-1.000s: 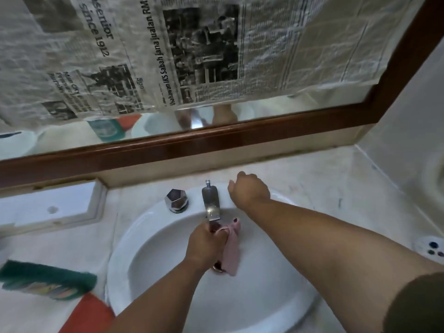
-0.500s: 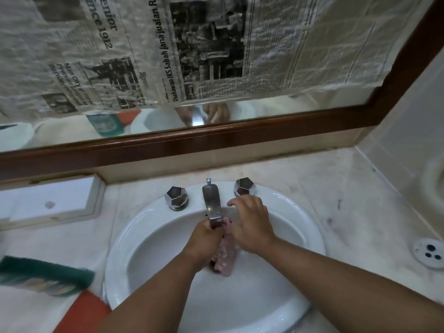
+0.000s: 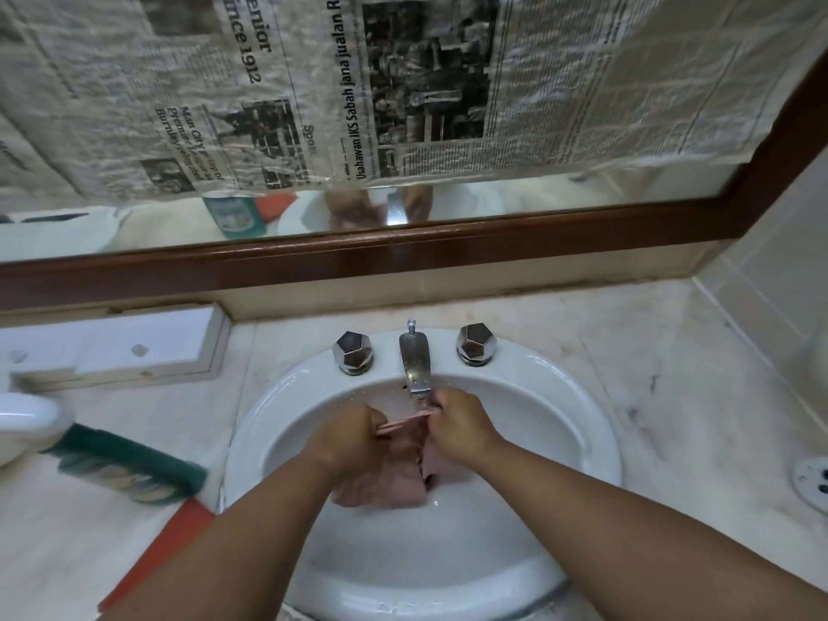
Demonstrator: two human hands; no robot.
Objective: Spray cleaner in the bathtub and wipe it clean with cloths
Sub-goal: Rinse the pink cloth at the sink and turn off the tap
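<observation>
Pink cloth (image 3: 394,481), one, in left hand (image 3: 349,437) and right hand (image 3: 461,430), two knobs (image 3: 353,351)

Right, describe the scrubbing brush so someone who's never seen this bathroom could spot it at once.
Find the white basin sunk in the pale marble counter, then look left of it. The brush lies there on the counter, between a white rounded object and an orange-red sheet. It's the only dark green thing, with pale bristles along its near edge.
</observation>
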